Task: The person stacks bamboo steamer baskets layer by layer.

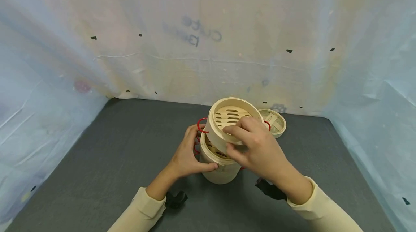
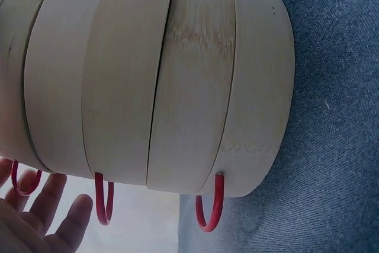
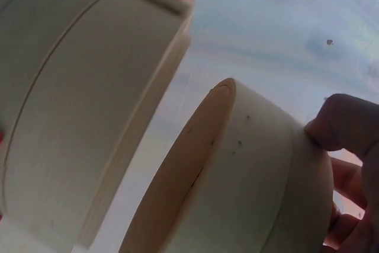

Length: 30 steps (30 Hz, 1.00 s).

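Observation:
My right hand (image 1: 256, 147) pinches the near rim of a small round bamboo steamer basket (image 1: 216, 136) with a slatted bottom and red loop handles. That basket tilts above a stack of similar baskets (image 1: 217, 176), and a gap between them shows in the right wrist view. Around the left side of the stack lies my left hand (image 1: 191, 156), its thumb on the front wall below the rim and its fingers by the red handles. In the left wrist view, the left fingers (image 2: 50, 205) reach near a red handle (image 2: 102, 199) at the stack's side.
Behind the baskets on the right, a round bamboo lid (image 1: 276, 123) lies on the dark grey table (image 1: 130, 152). Plastic sheeting (image 1: 227, 44) hangs behind the table and along both sides.

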Available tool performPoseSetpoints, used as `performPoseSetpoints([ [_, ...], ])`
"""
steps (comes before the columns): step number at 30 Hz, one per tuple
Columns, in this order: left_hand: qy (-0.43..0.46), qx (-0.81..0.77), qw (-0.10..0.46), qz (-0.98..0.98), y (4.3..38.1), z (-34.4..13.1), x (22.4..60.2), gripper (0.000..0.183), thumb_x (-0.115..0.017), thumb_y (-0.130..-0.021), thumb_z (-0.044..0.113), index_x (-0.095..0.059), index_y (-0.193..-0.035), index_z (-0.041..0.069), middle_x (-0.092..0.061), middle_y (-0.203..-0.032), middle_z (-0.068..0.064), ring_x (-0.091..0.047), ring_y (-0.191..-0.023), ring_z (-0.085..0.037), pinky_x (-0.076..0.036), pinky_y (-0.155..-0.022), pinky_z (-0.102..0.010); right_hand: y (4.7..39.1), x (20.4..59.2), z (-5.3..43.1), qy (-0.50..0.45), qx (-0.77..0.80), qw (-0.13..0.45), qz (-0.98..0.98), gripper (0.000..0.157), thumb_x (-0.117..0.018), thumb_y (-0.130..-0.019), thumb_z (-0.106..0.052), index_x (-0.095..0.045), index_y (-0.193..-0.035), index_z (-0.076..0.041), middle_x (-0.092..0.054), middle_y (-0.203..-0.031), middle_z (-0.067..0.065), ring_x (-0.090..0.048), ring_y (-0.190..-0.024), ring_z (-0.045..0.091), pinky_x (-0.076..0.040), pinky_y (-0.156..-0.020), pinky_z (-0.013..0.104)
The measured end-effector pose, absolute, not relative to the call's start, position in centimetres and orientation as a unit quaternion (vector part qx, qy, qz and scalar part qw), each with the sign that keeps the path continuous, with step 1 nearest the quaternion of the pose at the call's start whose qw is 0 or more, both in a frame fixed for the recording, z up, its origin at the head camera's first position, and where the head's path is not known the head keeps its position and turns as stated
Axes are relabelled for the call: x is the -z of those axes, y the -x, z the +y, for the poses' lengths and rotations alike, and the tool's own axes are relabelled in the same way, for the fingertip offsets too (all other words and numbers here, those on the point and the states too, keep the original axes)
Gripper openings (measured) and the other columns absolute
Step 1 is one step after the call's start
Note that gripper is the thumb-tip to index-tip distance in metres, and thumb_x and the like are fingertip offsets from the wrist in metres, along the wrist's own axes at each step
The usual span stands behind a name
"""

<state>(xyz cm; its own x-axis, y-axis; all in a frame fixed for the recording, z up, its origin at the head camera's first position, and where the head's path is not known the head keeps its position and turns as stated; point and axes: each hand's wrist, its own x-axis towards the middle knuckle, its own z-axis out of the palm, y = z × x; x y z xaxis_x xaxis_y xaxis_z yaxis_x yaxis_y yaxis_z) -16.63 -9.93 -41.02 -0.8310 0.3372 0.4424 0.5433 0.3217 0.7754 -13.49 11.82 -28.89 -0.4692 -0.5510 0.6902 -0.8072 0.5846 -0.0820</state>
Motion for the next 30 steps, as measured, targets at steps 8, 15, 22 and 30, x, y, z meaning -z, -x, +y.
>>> performPoseSetpoints([
  [8,0.270,0.505,0.106,-0.813,16.6,-10.0,41.1,0.098,-0.087,-0.061,0.042,-0.034,-0.142,0.028,-0.034,-0.141,-0.004,-0.046,-0.113,-0.019,-0.053,-0.078,-0.039,13.4,29.4,10.2,-0.411,-0.194,0.351,-0.819,0.026,-0.070,-0.067,-0.006,-0.071,-0.092,-0.010,-0.047,-0.074,-0.001,-0.041,-0.067,0.012,-0.040,-0.068,0.033],
  [15,0.264,0.508,0.106,-0.813,16.6,-10.0,41.0,0.095,-0.087,-0.060,0.039,-0.036,-0.140,0.030,-0.033,-0.143,-0.006,-0.046,-0.114,-0.022,-0.052,-0.078,-0.047,13.1,29.9,9.7,-0.400,-0.194,0.330,-0.833,0.026,-0.071,-0.066,-0.007,-0.072,-0.092,-0.010,-0.046,-0.073,-0.001,-0.040,-0.066,0.011,-0.039,-0.065,0.029],
  [22,0.252,0.514,0.100,-0.814,16.4,-9.9,40.9,0.096,-0.086,-0.061,0.037,-0.036,-0.142,0.028,-0.033,-0.143,-0.007,-0.048,-0.109,-0.021,-0.053,-0.078,-0.044,12.8,30.3,9.6,-0.388,-0.190,0.323,-0.842,0.027,-0.071,-0.067,-0.006,-0.073,-0.093,-0.011,-0.046,-0.074,-0.001,-0.038,-0.066,0.011,-0.038,-0.066,0.029],
  [30,0.250,0.520,0.093,-0.812,16.5,-10.0,41.2,0.097,-0.086,-0.062,0.037,-0.035,-0.144,0.022,-0.031,-0.146,-0.004,-0.048,-0.110,-0.021,-0.054,-0.077,-0.041,12.8,30.6,9.6,-0.383,-0.187,0.320,-0.846,0.026,-0.071,-0.067,-0.007,-0.073,-0.093,-0.011,-0.046,-0.074,-0.001,-0.037,-0.066,0.010,-0.037,-0.064,0.028],
])
